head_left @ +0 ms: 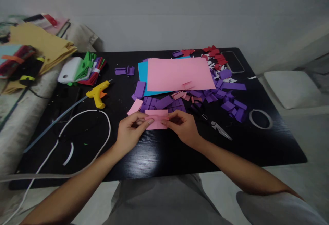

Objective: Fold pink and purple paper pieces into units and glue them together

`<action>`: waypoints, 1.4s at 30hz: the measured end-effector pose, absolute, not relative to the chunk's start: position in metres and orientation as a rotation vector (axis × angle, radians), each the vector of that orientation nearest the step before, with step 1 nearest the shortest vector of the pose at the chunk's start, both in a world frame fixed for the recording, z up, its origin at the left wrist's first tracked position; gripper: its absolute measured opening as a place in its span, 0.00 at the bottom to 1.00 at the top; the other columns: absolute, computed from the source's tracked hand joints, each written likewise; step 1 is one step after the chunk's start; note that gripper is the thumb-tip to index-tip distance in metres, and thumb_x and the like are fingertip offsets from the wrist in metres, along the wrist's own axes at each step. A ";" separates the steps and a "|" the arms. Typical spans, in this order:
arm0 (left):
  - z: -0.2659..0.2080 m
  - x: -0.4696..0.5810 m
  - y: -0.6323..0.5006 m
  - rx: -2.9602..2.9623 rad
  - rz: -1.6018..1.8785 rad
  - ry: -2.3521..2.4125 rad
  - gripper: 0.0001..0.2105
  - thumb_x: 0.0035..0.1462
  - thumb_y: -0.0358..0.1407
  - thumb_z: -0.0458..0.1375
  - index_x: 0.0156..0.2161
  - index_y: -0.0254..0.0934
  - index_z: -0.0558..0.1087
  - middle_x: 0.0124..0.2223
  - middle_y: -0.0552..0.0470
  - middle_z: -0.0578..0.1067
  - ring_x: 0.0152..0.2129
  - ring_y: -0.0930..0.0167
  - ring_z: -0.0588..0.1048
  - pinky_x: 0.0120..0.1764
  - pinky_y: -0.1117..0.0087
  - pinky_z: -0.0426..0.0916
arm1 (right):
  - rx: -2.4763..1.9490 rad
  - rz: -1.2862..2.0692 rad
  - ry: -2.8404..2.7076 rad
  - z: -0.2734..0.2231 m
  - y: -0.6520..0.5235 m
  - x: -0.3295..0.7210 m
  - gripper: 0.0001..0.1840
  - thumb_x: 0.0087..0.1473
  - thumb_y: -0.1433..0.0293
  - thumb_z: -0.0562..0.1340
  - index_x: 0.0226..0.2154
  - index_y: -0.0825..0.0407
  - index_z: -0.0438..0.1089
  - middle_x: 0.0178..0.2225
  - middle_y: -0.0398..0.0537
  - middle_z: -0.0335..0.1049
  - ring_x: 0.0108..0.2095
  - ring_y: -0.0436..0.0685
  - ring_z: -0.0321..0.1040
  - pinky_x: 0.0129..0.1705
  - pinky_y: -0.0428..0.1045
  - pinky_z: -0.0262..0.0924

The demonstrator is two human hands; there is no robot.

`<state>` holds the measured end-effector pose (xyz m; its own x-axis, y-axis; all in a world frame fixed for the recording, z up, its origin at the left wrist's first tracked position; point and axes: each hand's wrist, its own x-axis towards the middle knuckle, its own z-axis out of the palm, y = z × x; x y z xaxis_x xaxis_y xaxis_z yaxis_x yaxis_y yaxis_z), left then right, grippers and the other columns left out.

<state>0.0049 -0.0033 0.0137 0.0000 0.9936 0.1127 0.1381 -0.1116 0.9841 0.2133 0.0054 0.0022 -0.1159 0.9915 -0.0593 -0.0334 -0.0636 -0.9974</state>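
Note:
A small pink piece of paper (pixel 156 125) with a crease or fold across its middle is held just above the front half of the black table. My left hand (pixel 130 129) pinches its left side between thumb and fingers. On the right side, my right hand (pixel 183 127) grips it the same way. Folded purple paper pieces (pixel 164 102) lie directly behind it, and a loose pink strip (pixel 135 107) rests by my left fingers. Black-handled scissors (pixel 214 125) lie to the right of my right hand, blades pointing toward the front right.
Pink sheets (pixel 177 72) overlap a blue sheet (pixel 142 71) at the back. Purple pieces (pixel 228 96) and red scraps (pixel 218 57) spread rightward, near a tape ring (pixel 260 119). Leftward are a yellow glue gun (pixel 98 94), a white cable (pixel 110 129) and bundled coloured paper (pixel 88 67).

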 end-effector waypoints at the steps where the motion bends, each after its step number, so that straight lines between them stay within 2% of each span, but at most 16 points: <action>1: 0.013 0.006 -0.003 1.354 1.251 1.249 0.09 0.53 0.37 0.74 0.34 0.37 0.80 0.28 0.56 0.77 0.23 0.76 0.70 0.28 0.74 0.66 | -1.176 1.354 -1.224 0.002 0.005 0.213 0.19 0.44 0.55 0.80 0.28 0.49 0.77 0.28 0.44 0.80 0.30 0.55 0.76 0.37 0.52 0.74; 7: 0.011 0.010 -0.001 1.241 1.294 1.182 0.15 0.52 0.37 0.75 0.34 0.37 0.72 0.27 0.59 0.72 0.22 0.78 0.68 0.28 0.76 0.65 | -1.165 1.402 -1.150 0.001 0.006 0.212 0.25 0.40 0.54 0.81 0.27 0.49 0.71 0.32 0.46 0.79 0.33 0.56 0.76 0.39 0.53 0.74; 18: 0.009 0.013 0.004 1.081 1.319 1.105 0.22 0.48 0.34 0.77 0.38 0.39 0.66 0.24 0.66 0.63 0.20 0.82 0.62 0.28 0.80 0.62 | -1.163 1.430 -1.163 0.000 0.009 0.212 0.27 0.43 0.53 0.80 0.31 0.47 0.65 0.28 0.38 0.71 0.29 0.52 0.70 0.35 0.50 0.72; 21: 0.009 0.011 0.004 1.042 1.248 1.092 0.24 0.46 0.33 0.77 0.41 0.40 0.67 0.25 0.65 0.68 0.20 0.80 0.66 0.28 0.79 0.65 | -1.155 1.405 -1.194 0.000 0.008 0.212 0.26 0.45 0.51 0.79 0.31 0.47 0.66 0.29 0.39 0.72 0.30 0.53 0.72 0.37 0.50 0.72; 24: 0.011 0.008 0.003 1.068 1.098 1.063 0.23 0.46 0.35 0.77 0.44 0.39 0.72 0.31 0.58 0.78 0.26 0.75 0.75 0.32 0.74 0.71 | -1.119 1.400 -1.232 0.000 0.006 0.212 0.24 0.46 0.52 0.78 0.31 0.48 0.70 0.30 0.42 0.75 0.32 0.54 0.74 0.39 0.51 0.73; 26: 0.013 0.006 0.003 1.147 1.025 1.077 0.19 0.47 0.37 0.77 0.42 0.36 0.77 0.34 0.53 0.81 0.29 0.72 0.78 0.35 0.72 0.73 | -1.103 1.397 -1.277 -0.001 0.004 0.212 0.21 0.47 0.53 0.78 0.30 0.48 0.72 0.29 0.42 0.76 0.31 0.54 0.74 0.38 0.51 0.73; 29: 0.014 0.004 0.002 1.248 1.017 1.137 0.14 0.49 0.39 0.76 0.37 0.35 0.80 0.32 0.53 0.80 0.28 0.72 0.77 0.33 0.72 0.72 | -1.096 1.394 -1.323 -0.001 0.003 0.213 0.19 0.48 0.54 0.78 0.31 0.47 0.75 0.29 0.42 0.78 0.31 0.55 0.76 0.39 0.52 0.74; 33: 0.015 0.004 0.000 1.298 1.067 1.204 0.14 0.48 0.41 0.76 0.33 0.35 0.79 0.28 0.55 0.78 0.24 0.72 0.73 0.29 0.73 0.69 | -1.096 1.345 -1.335 0.000 0.004 0.215 0.16 0.49 0.55 0.78 0.32 0.47 0.79 0.32 0.44 0.82 0.34 0.57 0.79 0.42 0.53 0.76; 39: 0.016 0.006 -0.002 1.320 1.085 1.245 0.14 0.49 0.42 0.76 0.32 0.36 0.79 0.27 0.55 0.78 0.23 0.72 0.72 0.27 0.73 0.68 | -1.141 1.338 -1.289 0.002 0.006 0.216 0.17 0.47 0.55 0.79 0.29 0.48 0.79 0.30 0.46 0.82 0.32 0.58 0.79 0.39 0.54 0.76; 42: 0.016 0.007 -0.001 1.305 1.088 1.228 0.13 0.49 0.41 0.76 0.33 0.36 0.79 0.28 0.55 0.79 0.23 0.73 0.73 0.28 0.73 0.68 | -1.121 1.423 -1.224 0.003 0.006 0.216 0.19 0.43 0.56 0.81 0.27 0.49 0.76 0.31 0.46 0.81 0.33 0.57 0.79 0.42 0.54 0.76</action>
<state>0.0067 -0.0014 0.0163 0.0807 0.9965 -0.0216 0.0985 0.0136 0.9950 0.2157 0.0056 0.0028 -0.1622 0.9843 -0.0693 -0.0787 -0.0829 -0.9934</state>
